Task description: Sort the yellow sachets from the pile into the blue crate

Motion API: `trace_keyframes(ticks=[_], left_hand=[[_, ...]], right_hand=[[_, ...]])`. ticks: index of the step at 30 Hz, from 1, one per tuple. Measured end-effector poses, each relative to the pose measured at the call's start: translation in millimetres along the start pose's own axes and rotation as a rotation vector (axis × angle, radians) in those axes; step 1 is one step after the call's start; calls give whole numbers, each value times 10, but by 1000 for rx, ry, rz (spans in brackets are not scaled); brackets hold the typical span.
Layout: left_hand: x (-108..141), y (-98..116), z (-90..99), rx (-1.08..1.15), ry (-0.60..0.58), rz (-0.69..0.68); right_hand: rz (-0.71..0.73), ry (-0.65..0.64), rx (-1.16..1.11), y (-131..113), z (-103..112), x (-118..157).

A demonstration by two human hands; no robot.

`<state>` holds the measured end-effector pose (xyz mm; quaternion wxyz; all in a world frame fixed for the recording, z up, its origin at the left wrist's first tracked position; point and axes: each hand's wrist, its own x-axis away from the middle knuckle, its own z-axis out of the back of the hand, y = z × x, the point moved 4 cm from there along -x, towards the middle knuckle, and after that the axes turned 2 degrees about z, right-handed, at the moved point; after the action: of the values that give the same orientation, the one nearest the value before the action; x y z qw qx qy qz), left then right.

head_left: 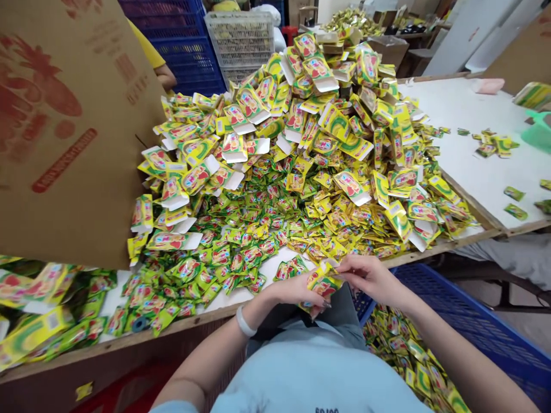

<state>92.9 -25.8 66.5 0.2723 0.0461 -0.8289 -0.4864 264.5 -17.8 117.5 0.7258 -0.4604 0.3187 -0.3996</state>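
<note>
Just past the table's front edge, my left hand point(297, 289) is wrapped round a small yellow-green carton point(323, 281) with red fruit printed on it. The fingers of my right hand point(365, 275) pinch the carton's upper right end, at its pale flap. Near my left hand, a few green packets point(290, 268) lie on the white tabletop point(271, 264). Beyond them spreads a heap of small green packets point(241, 252) and yellow packets point(344, 221). Many similar cartons point(336, 123), several with open white flaps, are piled high behind and around the packets.
A large cardboard sheet or box point(77, 137) stands at the left. A blue crate point(469, 321) full of packets sits below the table at right. Loose packets point(495, 143) lie on the right tabletop. Behind the cardboard show another person's arm point(165, 76) and stacked crates point(241, 40).
</note>
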Motion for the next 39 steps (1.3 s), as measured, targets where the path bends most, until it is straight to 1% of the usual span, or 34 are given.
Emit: trace_keyframes(ticks=[2,3,4,5,6,8,9,10,11,12,14,15,16,17,18,19,20,21,22,23,24,25,26,27,29,30,31,32,33,34,35,36,37,39], left_hand=[[27,19,-19,8,4,21],[37,36,-27,16,17,14],[43,52,-35,24,28,2],[46,64,-42,29,34,-11],[44,69,-46,33,39,-25],[22,55,-42,34,57,-49],[1,37,-38,34,62,-57],[-24,17,-36,33,65,-62],[-52,-1,-38,24,71,-73],[-80,-11,-41,0,85,-91],[-121,8,-51,-108,160,-166],[-127,37,-53,-183,221,-221],[-122,73,-53,-259,289,-279],[-106,108,-49,-333,357,-333],[-85,136,-38,-400,421,-374],[-59,153,-15,-462,483,-402],[-29,160,21,-522,549,-419],[4,158,70,-586,613,-428],[39,148,127,-656,674,-431],[78,133,191,-731,732,-433],[124,115,260,-810,786,-436],[180,97,334,-891,843,-440],[250,77,414,-968,910,-443],[334,56,498,-1038,988,-441],[532,8,671,-1141,1157,-426],[630,-20,751,-1176,1226,-417],[717,-47,824,-1199,1277,-408],[784,-71,887,-1213,1307,-402],[828,-89,937,-1222,1323,-400],[845,-98,971,-1232,1328,-402],[835,-99,986,-1244,1328,-409],[799,-93,982,-1259,1319,-421],[743,-81,959,-1276,1305,-438],[594,-52,869,-1300,1265,-481]], right_hand=[[26,86,10,-19,-13,-12],[17,110,-11,-21,-22,-16],[-16,100,-54,-16,-33,-20],[-68,53,-117,-7,-46,-21],[-132,-31,-194,2,-64,-16],[-246,-244,-331,-1,-111,18],[-273,-325,-363,-11,-134,42],[-276,-365,-365,-19,-156,62],[-258,-358,-343,-22,-174,77],[-227,-319,-306,-20,-185,90],[-159,-168,-211,-2,-121,127],[-133,-62,-159,9,-3,153],[-114,73,-97,18,200,185],[-111,246,-11,25,498,222],[-115,448,105,24,875,266],[-134,682,262,12,1302,319],[-200,908,481,-3,1725,373],[-273,1028,721,-18,2078,386],[-295,1039,933,-22,2332,345],[-296,1024,1074,-1,2476,289],[-266,963,1140,48,2494,219],[-212,887,1140,118,2391,156],[-150,811,1093,203,2190,117],[-76,719,1011,301,1921,104],[-2,620,962,506,1382,195],[20,650,946,601,1197,295],[16,761,953,684,1105,426],[-7,892,956,762,1090,567],[-41,1022,955,833,1133,703],[-83,1120,951,900,1212,815],[-125,1157,940,965,1303,885],[-161,1133,926,1030,1390,907],[-191,1063,911,1094,1462,888],[-242,874,896,1222,1559,776]])
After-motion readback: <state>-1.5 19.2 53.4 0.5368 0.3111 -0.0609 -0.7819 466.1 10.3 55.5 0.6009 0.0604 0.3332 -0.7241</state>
